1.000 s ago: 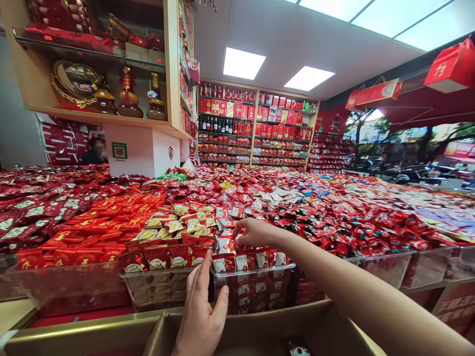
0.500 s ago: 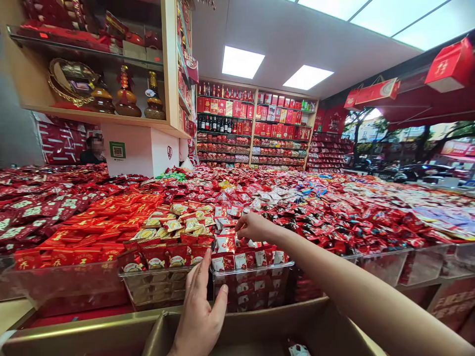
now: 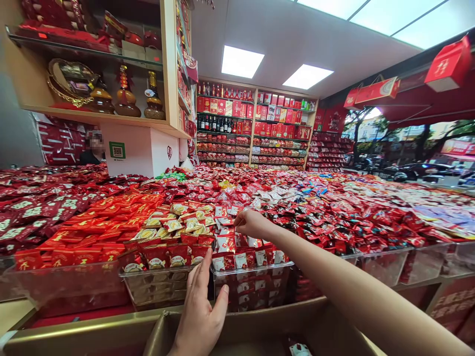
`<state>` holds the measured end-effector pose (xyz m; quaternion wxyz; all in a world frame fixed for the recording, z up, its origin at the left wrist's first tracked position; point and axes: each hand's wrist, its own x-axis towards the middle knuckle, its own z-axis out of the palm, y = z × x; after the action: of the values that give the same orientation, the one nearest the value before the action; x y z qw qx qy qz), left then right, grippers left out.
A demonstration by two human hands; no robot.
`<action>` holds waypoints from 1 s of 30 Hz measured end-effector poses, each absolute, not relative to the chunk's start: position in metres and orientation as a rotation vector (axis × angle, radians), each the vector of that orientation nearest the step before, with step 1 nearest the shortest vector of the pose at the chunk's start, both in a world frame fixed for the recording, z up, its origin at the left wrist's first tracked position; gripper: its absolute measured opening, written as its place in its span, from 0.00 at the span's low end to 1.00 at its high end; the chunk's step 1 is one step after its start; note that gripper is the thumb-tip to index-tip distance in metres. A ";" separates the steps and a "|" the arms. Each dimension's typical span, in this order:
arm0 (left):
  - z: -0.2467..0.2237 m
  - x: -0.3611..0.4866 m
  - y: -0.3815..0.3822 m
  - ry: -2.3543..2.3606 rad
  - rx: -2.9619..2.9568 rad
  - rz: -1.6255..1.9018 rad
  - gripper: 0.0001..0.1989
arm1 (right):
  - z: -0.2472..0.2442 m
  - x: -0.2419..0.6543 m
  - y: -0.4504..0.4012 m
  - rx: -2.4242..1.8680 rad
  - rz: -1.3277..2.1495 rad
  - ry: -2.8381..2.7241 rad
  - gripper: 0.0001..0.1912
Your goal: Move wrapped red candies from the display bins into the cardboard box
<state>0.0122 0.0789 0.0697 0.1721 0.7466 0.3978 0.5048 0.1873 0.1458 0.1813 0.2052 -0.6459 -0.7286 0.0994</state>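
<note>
My left hand (image 3: 202, 306) is open, its fingers stretched upward and the thumb apart, in front of the gap between two clear plastic bins. The left bin (image 3: 159, 289) holds red packets with a pale round picture; the right bin (image 3: 252, 273) holds small red-and-white packets (image 3: 225, 242). Over the right bin my right hand (image 3: 252, 225) reaches in from the right, fingers curled together among the packets. Whatever its fingertips grip, if anything, is hidden from me. Below my hands lies a gold-coloured box (image 3: 274, 321) with a packet (image 3: 300, 350) inside.
Orange-red packets (image 3: 111, 222) fill a bin to the left, and dark red ones (image 3: 326, 222) are heaped to the right. A white pillar (image 3: 129, 148) and a wooden display shelf (image 3: 92, 111) stand behind at left. A person (image 3: 94, 148) is at the far left.
My right hand has shifted very slightly to the left and up over the red-and-white packets. The left hand has stayed where it was, still open.
</note>
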 end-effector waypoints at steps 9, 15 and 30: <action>0.071 0.012 0.077 1.132 2.104 1.430 0.28 | 0.183 0.185 0.153 -1.743 0.142 -2.261 0.13; 0.070 0.011 0.079 1.089 2.108 1.424 0.29 | 0.187 0.184 0.150 -1.764 0.107 -2.298 0.13; 0.071 0.010 0.080 1.135 2.147 1.389 0.29 | 0.187 0.182 0.139 -1.871 0.338 -2.282 0.16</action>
<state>0.0102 0.0798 0.0713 0.1712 0.7560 0.3998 0.4893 0.1818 0.1386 0.1867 0.0852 -0.6276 -0.7655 0.1134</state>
